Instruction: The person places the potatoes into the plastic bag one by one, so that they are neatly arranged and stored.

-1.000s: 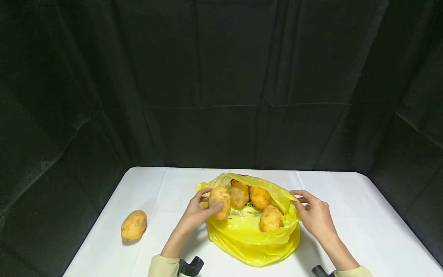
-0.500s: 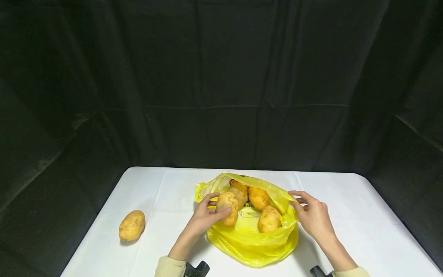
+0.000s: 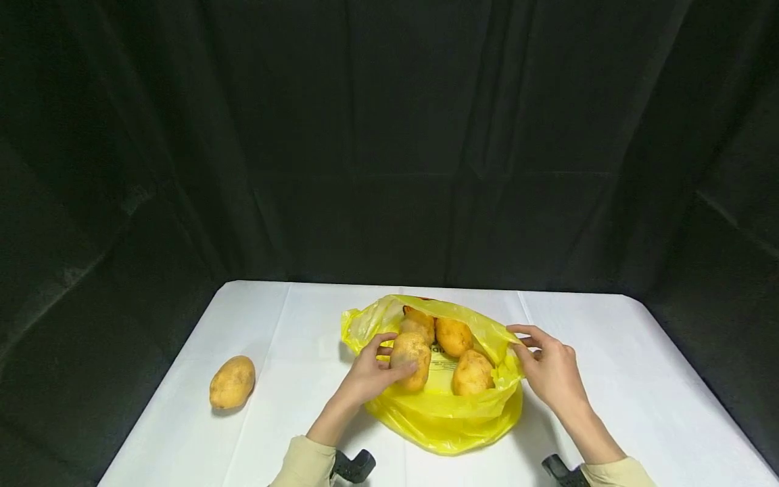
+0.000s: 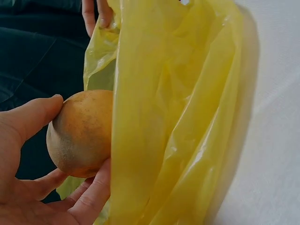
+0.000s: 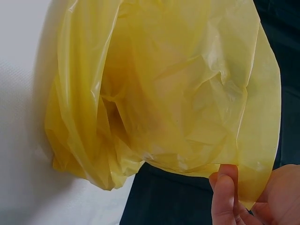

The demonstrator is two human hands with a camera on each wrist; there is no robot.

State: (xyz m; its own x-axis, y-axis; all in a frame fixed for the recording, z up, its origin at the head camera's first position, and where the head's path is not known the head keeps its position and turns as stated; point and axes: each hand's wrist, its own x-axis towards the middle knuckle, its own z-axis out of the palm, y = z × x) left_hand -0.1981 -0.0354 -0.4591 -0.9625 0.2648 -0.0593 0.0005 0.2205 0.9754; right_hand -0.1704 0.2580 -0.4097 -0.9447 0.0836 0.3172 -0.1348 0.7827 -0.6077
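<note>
A yellow plastic bag [image 3: 447,429] stands on the table with its mouth spread open towards me. My left hand [image 3: 371,368] grips a potato [image 3: 412,362] between thumb and fingers at the left side of that mouth. In the left wrist view the bag's wall hides part of this potato [image 4: 82,133]. Three other potatoes show inside: one at the back left [image 3: 418,323], one at the back [image 3: 453,337] and one at the right [image 3: 473,373]. With thumb and fingertips my right hand [image 3: 550,368] pinches the bag's right rim, drawing it outward.
A single loose potato [image 3: 232,382] lies on the left part of the white table [image 3: 176,433]. Black cloth [image 3: 389,149] hangs behind the table and along both sides. Dark straps with camera mounts [image 3: 355,467] sit at the wrists.
My left hand has carried its potato rightward, from the bag's left rim further over the opening. It now covers more of the back left potato. The right hand keeps its hold on the rim.
</note>
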